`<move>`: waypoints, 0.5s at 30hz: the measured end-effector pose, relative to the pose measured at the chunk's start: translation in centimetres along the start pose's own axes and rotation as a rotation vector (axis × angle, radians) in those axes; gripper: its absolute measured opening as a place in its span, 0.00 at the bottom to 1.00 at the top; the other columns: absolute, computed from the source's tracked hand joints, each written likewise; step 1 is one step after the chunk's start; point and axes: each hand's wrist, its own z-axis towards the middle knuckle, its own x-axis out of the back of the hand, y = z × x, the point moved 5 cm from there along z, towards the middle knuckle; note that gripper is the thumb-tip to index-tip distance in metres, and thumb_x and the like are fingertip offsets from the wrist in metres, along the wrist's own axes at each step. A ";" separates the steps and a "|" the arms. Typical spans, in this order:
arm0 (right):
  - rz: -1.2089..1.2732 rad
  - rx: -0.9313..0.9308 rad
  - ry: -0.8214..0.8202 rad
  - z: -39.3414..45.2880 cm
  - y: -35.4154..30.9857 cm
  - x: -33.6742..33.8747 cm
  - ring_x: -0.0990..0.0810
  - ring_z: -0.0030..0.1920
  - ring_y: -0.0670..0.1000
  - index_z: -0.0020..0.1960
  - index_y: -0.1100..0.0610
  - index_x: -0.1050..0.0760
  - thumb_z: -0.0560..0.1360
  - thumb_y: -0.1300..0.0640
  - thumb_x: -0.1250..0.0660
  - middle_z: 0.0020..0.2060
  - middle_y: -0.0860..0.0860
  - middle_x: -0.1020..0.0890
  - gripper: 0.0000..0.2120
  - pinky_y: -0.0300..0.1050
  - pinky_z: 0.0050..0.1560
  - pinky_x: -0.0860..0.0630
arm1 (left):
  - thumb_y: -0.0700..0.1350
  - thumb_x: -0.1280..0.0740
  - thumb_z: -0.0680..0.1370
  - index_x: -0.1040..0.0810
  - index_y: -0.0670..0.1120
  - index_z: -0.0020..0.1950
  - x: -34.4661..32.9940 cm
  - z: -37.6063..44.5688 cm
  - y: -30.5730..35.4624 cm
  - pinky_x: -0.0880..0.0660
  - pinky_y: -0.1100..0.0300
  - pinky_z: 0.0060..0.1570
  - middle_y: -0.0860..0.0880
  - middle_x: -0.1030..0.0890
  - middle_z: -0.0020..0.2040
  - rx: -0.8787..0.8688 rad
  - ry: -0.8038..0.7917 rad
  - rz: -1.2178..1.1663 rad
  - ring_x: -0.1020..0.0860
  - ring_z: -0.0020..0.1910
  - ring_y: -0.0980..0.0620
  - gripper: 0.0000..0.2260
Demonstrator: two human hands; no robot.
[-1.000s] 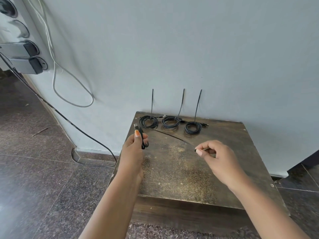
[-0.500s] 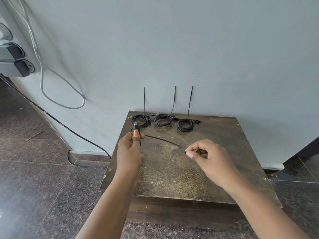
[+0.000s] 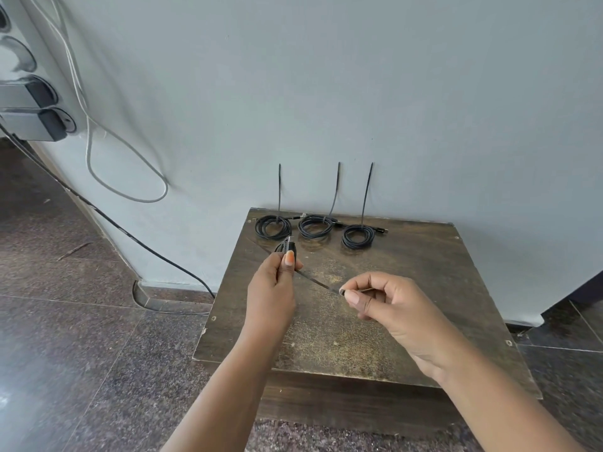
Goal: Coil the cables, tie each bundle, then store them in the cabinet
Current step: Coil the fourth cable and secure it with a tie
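Note:
Three coiled black cable bundles lie in a row at the back of the wooden cabinet top (image 3: 424, 272): a left bundle (image 3: 272, 227), a middle bundle (image 3: 315, 226) and a right bundle (image 3: 358, 236). Each has a long black tie tail standing up against the wall. My left hand (image 3: 272, 288) grips a fourth black cable (image 3: 286, 246) with its plug end poking up above my thumb. A thin black zip tie (image 3: 318, 282) runs from that cable to my right hand (image 3: 385, 308), which pinches its end between thumb and forefinger.
A grey wall stands right behind the cabinet. At the left, a power strip (image 3: 32, 112) with plugs is mounted on the wall, with a white cord (image 3: 130, 190) looping down and a black cord (image 3: 130, 234) trailing to the dark tiled floor (image 3: 81, 337).
My left hand has lifted the cable a little and shifted rightward. The tie between my two hands now looks straighter and tauter.

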 end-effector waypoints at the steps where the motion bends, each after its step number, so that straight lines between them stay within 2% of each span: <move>1: 0.047 -0.007 -0.020 0.0 0.0 0.0 0.23 0.39 0.46 0.46 0.53 0.17 0.72 0.56 0.29 0.35 0.47 0.19 0.03 0.40 0.45 0.24 | 0.54 0.44 0.81 0.25 0.53 0.40 0.0 0.0 0.1 0.30 0.64 0.34 0.49 0.20 0.38 -0.001 -0.005 0.021 0.29 0.31 0.60 0.14; 3: 0.191 -0.011 -0.059 -0.1 -0.2 0.2 0.21 0.41 0.48 0.48 0.56 0.18 0.71 0.56 0.29 0.39 0.51 0.17 0.07 0.40 0.45 0.23 | 0.54 0.45 0.82 0.25 0.52 0.41 0.0 -0.1 0.3 0.26 0.50 0.48 0.50 0.19 0.37 -0.010 -0.016 0.110 0.25 0.35 0.53 0.14; 5: 0.346 0.003 -0.081 0.1 -0.6 0.6 0.20 0.42 0.48 0.48 0.59 0.19 0.70 0.57 0.30 0.43 0.54 0.17 0.08 0.39 0.44 0.22 | 0.54 0.46 0.82 0.25 0.53 0.42 -0.1 -0.3 0.6 0.31 0.40 0.59 0.56 0.23 0.31 -0.040 -0.029 0.256 0.28 0.33 0.58 0.14; 7: 0.457 0.013 -0.068 0.2 -1.0 1.3 0.20 0.42 0.49 0.49 0.59 0.19 0.71 0.59 0.30 0.43 0.55 0.17 0.08 0.38 0.42 0.22 | 0.53 0.48 0.82 0.28 0.54 0.42 -0.6 -0.7 1.0 0.42 0.41 0.68 0.58 0.23 0.33 -0.088 -0.067 0.422 0.27 0.36 0.61 0.14; 9: 0.503 0.018 -0.038 0.4 -1.2 2.2 0.19 0.41 0.49 0.49 0.59 0.19 0.70 0.59 0.30 0.42 0.55 0.17 0.08 0.37 0.41 0.21 | 0.53 0.50 0.82 0.29 0.53 0.43 -1.1 -1.2 1.4 0.50 0.44 0.71 0.56 0.20 0.38 -0.137 -0.126 0.566 0.23 0.42 0.56 0.13; 13: 0.430 0.052 0.039 0.4 -1.3 3.5 0.19 0.39 0.47 0.48 0.58 0.18 0.67 0.57 0.27 0.39 0.54 0.17 0.10 0.37 0.41 0.21 | 0.53 0.51 0.82 0.36 0.53 0.42 -2.3 -2.6 2.1 0.53 0.44 0.72 0.58 0.25 0.38 -0.279 -0.245 0.782 0.23 0.48 0.53 0.11; 15: 0.339 0.074 0.099 0.5 -1.2 3.9 0.19 0.37 0.47 0.46 0.57 0.17 0.68 0.58 0.27 0.38 0.54 0.16 0.08 0.36 0.40 0.22 | 0.53 0.49 0.82 0.38 0.53 0.42 -2.9 -3.3 2.2 0.55 0.43 0.72 0.58 0.28 0.38 -0.339 -0.293 0.848 0.24 0.49 0.53 0.10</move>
